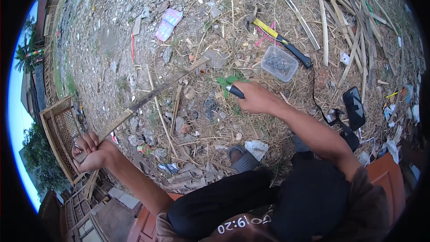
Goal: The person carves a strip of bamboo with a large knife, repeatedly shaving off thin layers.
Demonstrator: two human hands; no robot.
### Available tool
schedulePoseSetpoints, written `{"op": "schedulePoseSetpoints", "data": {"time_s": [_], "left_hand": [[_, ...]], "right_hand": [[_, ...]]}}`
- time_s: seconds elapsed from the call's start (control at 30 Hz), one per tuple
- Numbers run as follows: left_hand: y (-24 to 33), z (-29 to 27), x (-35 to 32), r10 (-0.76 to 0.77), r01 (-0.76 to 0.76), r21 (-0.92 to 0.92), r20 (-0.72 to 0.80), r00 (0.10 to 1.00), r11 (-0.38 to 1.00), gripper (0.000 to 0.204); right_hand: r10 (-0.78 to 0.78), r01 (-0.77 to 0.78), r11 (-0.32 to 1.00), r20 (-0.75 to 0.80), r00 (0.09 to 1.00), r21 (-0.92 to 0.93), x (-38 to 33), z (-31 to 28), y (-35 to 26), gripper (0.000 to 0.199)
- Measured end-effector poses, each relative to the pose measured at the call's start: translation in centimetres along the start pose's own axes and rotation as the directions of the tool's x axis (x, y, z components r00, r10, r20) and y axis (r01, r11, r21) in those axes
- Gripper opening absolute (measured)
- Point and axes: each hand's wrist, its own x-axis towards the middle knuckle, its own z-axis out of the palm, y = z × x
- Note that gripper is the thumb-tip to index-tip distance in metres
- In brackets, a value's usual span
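At the left, my left hand (92,151) is closed round the near end of a long narrow wooden strip (157,89). The strip slants up and away to the right, pale at both ends and darker along its middle. My right hand (256,97) grips a tool with a black handle (235,91). A silvery collar shows at its front, but the rest of the tool cannot be made out. Small green leaves (229,80) lie beside it. Beyond the right hand stand a clear plastic tub (291,72) of nails (278,62) and a claw hammer (280,39) with a yellow and black handle.
Several wooden strips (354,18) are piled at the far right. A black phone (354,107) and a dark strap (319,103) lie at the right. A grey sandal (245,161) is near my legs. At the left leans a woven lattice panel (62,134). Litter covers the ground.
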Motion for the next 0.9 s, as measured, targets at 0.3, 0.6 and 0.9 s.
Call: {"op": "schedulePoseSetpoints", "data": {"time_s": [0.3,0.6,0.9], "left_hand": [[-0.5,-0.3,0.0,0.007,-0.007,0.000,-0.021,1.000,1.000,0.021],[-0.6,-0.4,0.1,-0.009,0.011,0.030,-0.056,0.998,0.999,0.020],[-0.3,-0.4,0.3,-0.014,0.014,0.004,-0.040,0.999,1.000,0.018]], "right_hand": [[0.111,-0.112,0.993,-0.066,0.992,-0.026,0.0,0.6,1.5,0.022],[0.166,-0.177,0.983,-0.155,0.974,-0.058,-0.1,2.1,4.9,0.024],[0.153,-0.170,0.972,-0.111,0.982,-0.162,-0.1,-0.4,3.2,0.022]]}}
